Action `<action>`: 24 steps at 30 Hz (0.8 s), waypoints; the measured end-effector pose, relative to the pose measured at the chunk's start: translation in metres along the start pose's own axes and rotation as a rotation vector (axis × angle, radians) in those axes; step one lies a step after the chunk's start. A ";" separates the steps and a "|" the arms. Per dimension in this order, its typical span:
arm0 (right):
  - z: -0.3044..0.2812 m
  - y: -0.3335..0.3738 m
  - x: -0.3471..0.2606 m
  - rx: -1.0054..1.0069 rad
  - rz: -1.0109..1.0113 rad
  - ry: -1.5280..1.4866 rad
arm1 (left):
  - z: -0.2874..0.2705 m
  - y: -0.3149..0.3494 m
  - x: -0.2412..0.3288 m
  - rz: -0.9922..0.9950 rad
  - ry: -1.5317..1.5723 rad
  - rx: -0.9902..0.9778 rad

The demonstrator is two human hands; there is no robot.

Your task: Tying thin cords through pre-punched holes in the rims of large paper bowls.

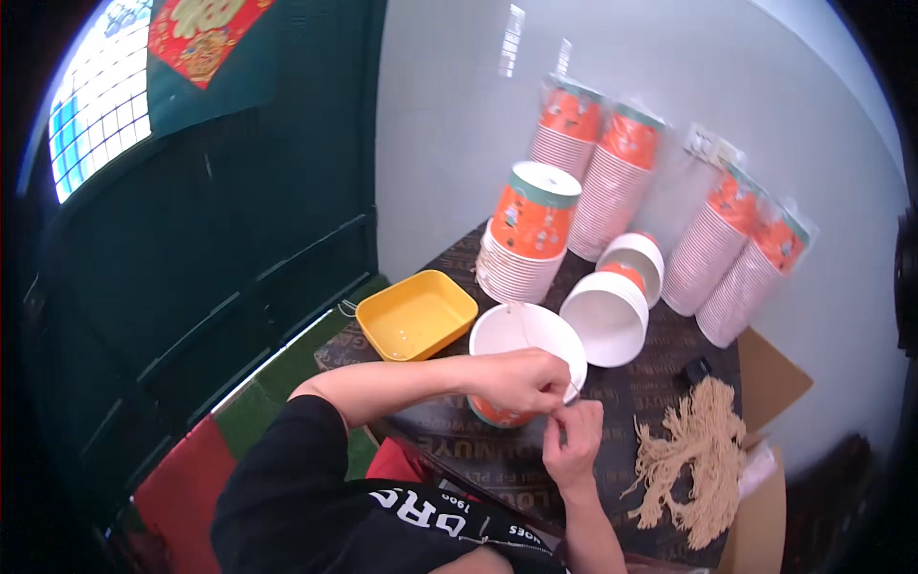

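Note:
A paper bucket [492,330], white inside and orange outside, stands near the front of the table with its mouth tilted up. A thin beige string [522,325] hangs from its far rim down the inside. My left hand [524,380] reaches across the bucket's near side, fingers closed at the right rim. Just below it, my right hand [574,438] is closed in a pinch, its fingertips almost meeting the left ones. A short bit of string [575,388] shows between the hands; the exact grip of the fingers is partly hidden.
Left of the bucket sits a yellow tray [417,316]. Behind stands a stack of buckets [531,225]; two more buckets [604,320] lie on their sides to the right. Tall wrapped stacks [617,177] line the wall. A bundle of beige strings [703,464] lies at right beside a cardboard box [770,383].

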State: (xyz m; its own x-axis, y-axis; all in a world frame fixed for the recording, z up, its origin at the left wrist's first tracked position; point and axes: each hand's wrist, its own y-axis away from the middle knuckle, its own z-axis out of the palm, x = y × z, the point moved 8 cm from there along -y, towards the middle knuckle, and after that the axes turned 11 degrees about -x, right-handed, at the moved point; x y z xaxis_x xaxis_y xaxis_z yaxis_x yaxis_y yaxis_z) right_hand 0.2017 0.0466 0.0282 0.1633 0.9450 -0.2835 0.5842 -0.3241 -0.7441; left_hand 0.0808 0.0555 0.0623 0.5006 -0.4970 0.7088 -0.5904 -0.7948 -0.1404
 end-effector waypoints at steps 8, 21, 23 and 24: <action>0.002 0.002 0.000 -0.001 -0.024 -0.014 | -0.006 -0.006 -0.002 0.108 0.156 0.080; 0.007 0.007 -0.002 -0.121 -0.023 -0.133 | 0.008 -0.019 -0.017 0.017 0.480 -0.042; 0.005 0.009 -0.002 -0.105 -0.032 -0.148 | 0.007 -0.017 -0.015 -0.051 0.427 -0.053; 0.006 0.008 0.000 -0.089 -0.034 -0.144 | 0.005 -0.017 -0.018 -0.069 0.417 -0.040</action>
State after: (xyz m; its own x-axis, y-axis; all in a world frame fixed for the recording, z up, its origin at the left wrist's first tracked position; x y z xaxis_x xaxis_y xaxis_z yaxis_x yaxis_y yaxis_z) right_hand 0.2018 0.0436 0.0187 0.0305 0.9370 -0.3480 0.6569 -0.2812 -0.6996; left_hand 0.0850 0.0756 0.0487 0.2455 -0.2532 0.9357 -0.5926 -0.8031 -0.0619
